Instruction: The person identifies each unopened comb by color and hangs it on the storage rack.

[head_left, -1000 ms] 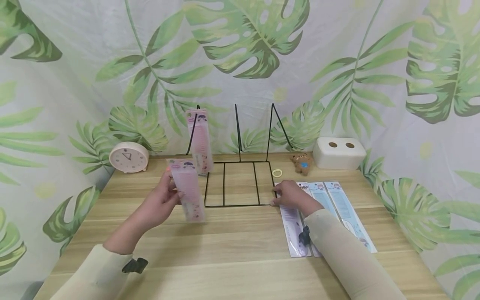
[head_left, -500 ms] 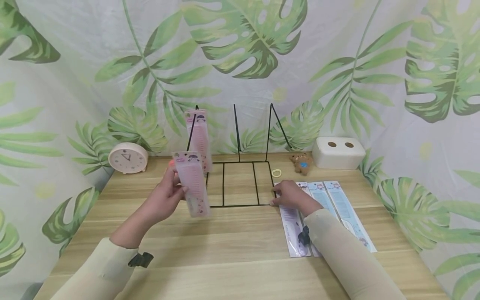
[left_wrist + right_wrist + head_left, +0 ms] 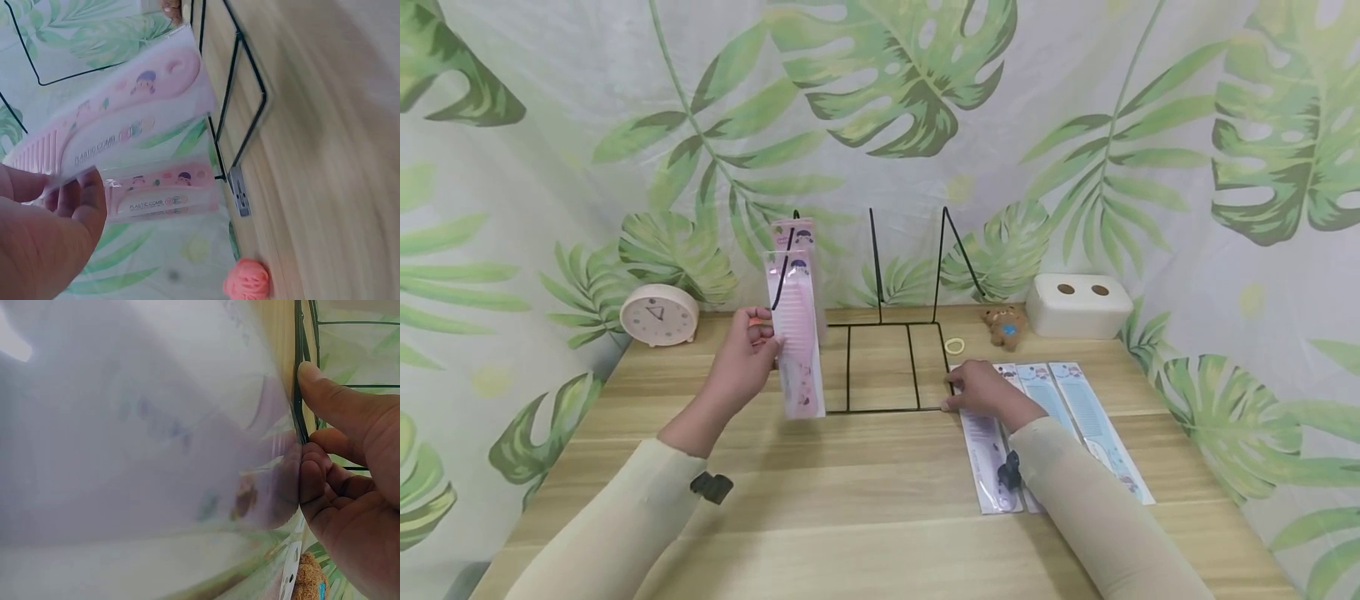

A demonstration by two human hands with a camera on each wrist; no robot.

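My left hand pinches a second pink comb at the wire rack; one is racked, three lie flat.

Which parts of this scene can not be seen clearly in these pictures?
- Head view: the right hand covers the top of the purple comb pack; whether its fingers grip the wire rack is unclear.
- Right wrist view: a blurred pack fills most of the frame.
- Head view: the print on the pink comb pack in the left hand is too small.
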